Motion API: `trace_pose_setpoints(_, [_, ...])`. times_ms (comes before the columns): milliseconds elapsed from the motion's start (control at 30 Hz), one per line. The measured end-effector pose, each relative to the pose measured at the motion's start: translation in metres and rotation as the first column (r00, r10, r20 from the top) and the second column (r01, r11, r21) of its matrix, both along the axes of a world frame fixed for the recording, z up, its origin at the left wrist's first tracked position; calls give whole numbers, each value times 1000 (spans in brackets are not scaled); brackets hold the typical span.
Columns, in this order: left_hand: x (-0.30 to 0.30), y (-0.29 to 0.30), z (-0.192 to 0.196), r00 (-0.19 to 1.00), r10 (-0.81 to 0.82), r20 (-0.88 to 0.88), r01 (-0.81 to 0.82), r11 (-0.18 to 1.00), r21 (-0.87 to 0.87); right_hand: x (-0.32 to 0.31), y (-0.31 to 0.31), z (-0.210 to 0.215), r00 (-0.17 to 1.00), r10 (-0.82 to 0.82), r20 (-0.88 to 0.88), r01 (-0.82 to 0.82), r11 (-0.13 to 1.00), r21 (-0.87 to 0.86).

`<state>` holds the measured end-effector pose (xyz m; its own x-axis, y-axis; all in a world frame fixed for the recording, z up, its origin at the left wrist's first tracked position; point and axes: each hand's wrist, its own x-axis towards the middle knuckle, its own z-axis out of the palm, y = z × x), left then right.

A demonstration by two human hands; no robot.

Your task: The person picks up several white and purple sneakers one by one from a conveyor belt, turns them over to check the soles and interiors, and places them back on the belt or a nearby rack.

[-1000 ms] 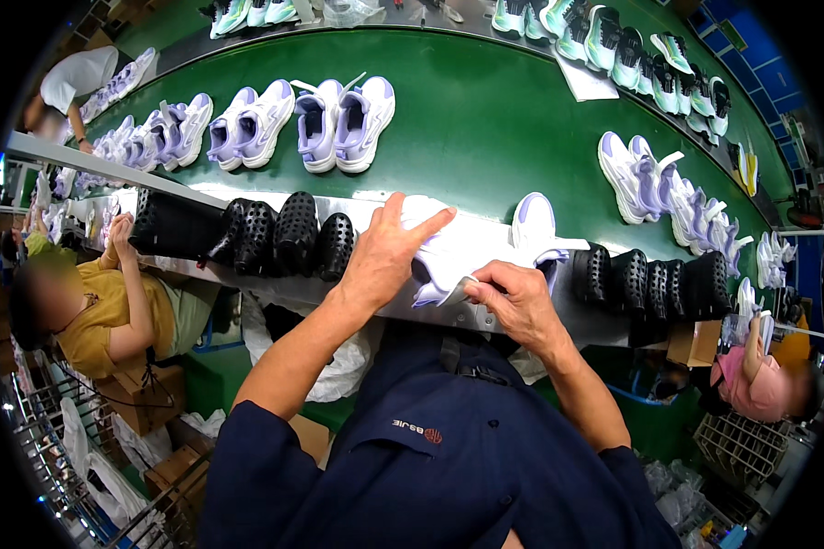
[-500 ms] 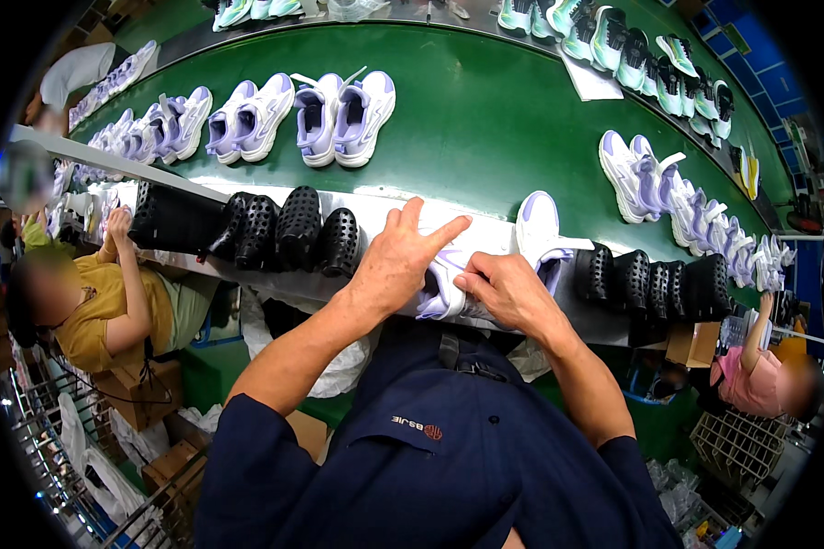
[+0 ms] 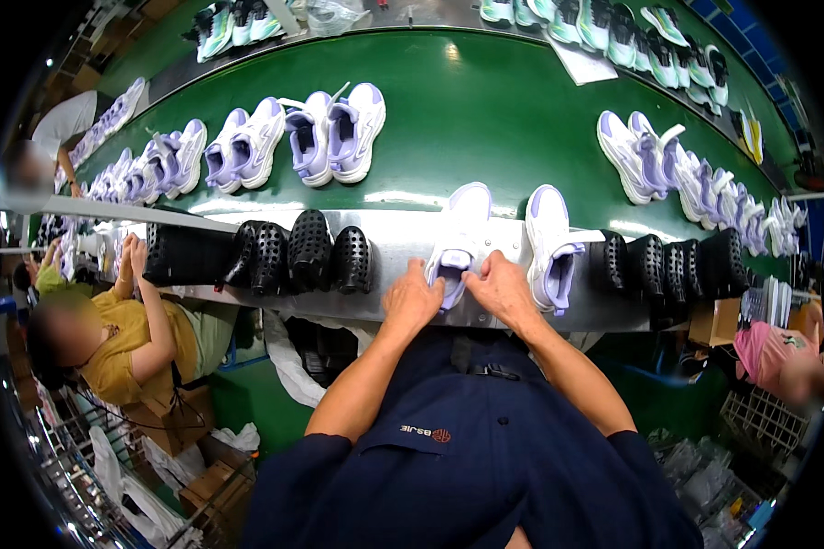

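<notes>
The white-and-lilac sneaker (image 3: 468, 218) rests upright on the steel bench (image 3: 399, 242), toe toward the far side, dark interior showing.

White-and-lavender shoe (image 3: 465, 220) on the metal counter (image 3: 398, 242), toe pointing away from me. My left grip (image 3: 417, 293) at the left of its opening, my right grip (image 3: 496, 285) at the right, both touching; exact finger closure unclear. Second shoe (image 3: 547, 220) just right of it, toe also away, pale strip jutting right. Black studded forms (image 3: 309, 249) to the left, more at right. Green surface (image 3: 485, 119) beyond, shoe rows both sides. Person in yellow top (image 3: 137, 343), left.
</notes>
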<state>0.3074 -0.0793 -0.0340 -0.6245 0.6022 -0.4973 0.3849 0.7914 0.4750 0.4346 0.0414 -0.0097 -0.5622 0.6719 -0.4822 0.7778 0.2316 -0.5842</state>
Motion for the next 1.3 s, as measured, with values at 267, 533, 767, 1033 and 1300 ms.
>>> trace_pose_setpoints(267, [-7,17,-5,773,-303,-557,584,683,439,3,-15,-55,984,6,-179,2,999,42])
trace_pose_setpoints(533, [3,20,23,791,-270,-548,536,738,410,22,-12,-24,955,-59,-290,51,998,-37])
trace_pose_setpoints(767, [75,54,15,861,-363,-357,509,625,591,121,45,-33,802,-532,-272,597,695,401])
trace_pose_setpoints(1033, [77,98,-19,910,-359,-209,415,762,497,102,28,-31,873,-268,-408,435,808,398])
trace_pose_setpoints(1300, [86,92,-16,970,-219,-102,238,788,568,100,40,-40,913,186,-364,69,808,586])
